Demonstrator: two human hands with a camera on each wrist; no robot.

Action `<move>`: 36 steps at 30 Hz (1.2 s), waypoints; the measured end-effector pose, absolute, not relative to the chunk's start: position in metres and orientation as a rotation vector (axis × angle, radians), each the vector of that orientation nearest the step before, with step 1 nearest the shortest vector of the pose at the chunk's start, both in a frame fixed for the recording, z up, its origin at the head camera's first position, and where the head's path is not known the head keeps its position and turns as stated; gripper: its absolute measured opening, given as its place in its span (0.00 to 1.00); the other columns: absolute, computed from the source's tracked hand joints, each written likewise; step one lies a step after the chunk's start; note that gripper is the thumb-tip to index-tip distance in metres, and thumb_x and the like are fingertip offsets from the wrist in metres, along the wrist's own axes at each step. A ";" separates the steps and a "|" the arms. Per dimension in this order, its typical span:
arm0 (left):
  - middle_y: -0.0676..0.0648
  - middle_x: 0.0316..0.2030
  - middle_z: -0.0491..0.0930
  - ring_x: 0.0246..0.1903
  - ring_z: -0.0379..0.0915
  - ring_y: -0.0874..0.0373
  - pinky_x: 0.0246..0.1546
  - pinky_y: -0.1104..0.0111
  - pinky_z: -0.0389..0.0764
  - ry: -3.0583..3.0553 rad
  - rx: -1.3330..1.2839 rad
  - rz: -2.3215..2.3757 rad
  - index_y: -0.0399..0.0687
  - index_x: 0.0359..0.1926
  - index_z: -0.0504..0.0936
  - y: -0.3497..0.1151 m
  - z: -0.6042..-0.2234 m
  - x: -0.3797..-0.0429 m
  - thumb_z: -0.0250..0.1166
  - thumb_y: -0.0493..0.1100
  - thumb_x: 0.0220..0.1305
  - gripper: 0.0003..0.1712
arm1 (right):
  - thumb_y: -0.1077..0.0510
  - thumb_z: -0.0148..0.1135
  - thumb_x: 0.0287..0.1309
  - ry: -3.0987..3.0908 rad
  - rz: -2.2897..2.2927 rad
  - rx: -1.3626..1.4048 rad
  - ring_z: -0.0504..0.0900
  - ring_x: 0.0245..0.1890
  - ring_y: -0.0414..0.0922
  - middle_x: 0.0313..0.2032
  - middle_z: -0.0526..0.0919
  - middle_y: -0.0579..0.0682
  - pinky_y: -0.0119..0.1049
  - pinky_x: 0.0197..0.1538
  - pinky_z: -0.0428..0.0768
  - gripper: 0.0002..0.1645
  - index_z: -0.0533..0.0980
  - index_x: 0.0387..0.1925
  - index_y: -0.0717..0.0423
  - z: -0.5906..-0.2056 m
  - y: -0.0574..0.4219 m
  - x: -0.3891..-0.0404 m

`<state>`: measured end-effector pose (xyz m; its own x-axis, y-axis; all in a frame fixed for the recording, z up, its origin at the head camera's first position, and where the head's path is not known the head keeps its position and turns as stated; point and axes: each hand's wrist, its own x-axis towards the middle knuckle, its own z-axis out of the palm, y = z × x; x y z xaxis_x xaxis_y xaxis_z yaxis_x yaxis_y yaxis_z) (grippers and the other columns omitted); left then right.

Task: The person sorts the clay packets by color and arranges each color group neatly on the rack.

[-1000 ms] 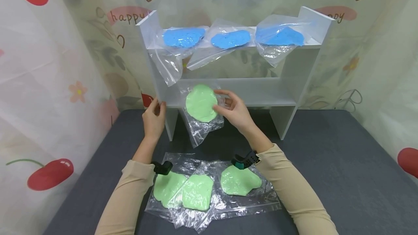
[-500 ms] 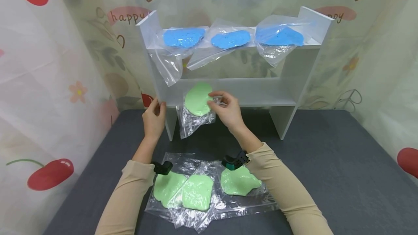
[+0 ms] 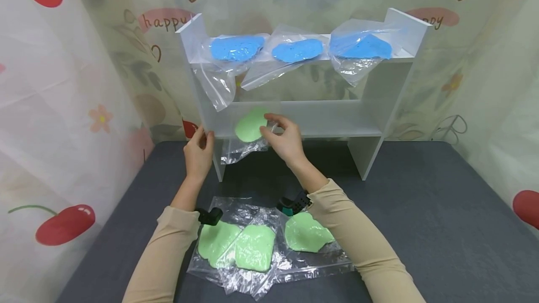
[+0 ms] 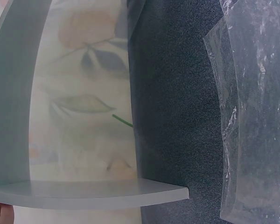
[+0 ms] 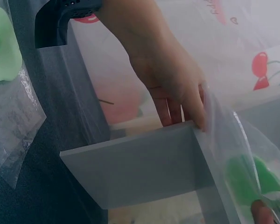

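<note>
My right hand [image 3: 286, 141] pinches the right edge of a clear plastic bag with a flat, green, dough-like disc [image 3: 249, 127] inside. The bag is tilted at the left end of the middle board of a white shelf unit [image 3: 337, 123], its lower end hanging in front of the board's edge. Whether it rests on the board I cannot tell. My left hand [image 3: 199, 155] holds the unit's left side panel, fingers at its edge, as the right wrist view also shows. There the bag's green disc [image 5: 245, 179] lies beside my right thumb [image 5: 261, 212].
Three clear bags with blue slabs [image 3: 298, 50] lie along the top board, some corners drooping over the front. Nearer on the dark table [image 3: 442, 228], bags with green slabs [image 3: 254, 248] lie partly overlapping. A patterned curtain [image 3: 105, 60] surrounds the back and sides.
My right hand has moved left and slightly away from me, carrying the green bag towards the middle board. The bag has tipped flatter. My left hand has stayed on the side panel.
</note>
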<state>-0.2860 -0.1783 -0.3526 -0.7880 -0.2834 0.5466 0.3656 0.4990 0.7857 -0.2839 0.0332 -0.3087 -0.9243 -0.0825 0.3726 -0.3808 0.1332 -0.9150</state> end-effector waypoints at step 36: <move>0.37 0.46 0.82 0.43 0.81 0.48 0.38 0.67 0.77 -2.106 -0.035 -1.307 0.46 0.60 0.74 -0.178 -0.354 -0.288 0.55 0.41 0.67 0.20 | 0.62 0.65 0.51 -2.285 1.706 0.430 0.84 0.29 0.53 0.31 0.78 0.55 0.31 0.30 0.80 0.15 0.78 0.42 0.64 -0.311 0.010 -0.294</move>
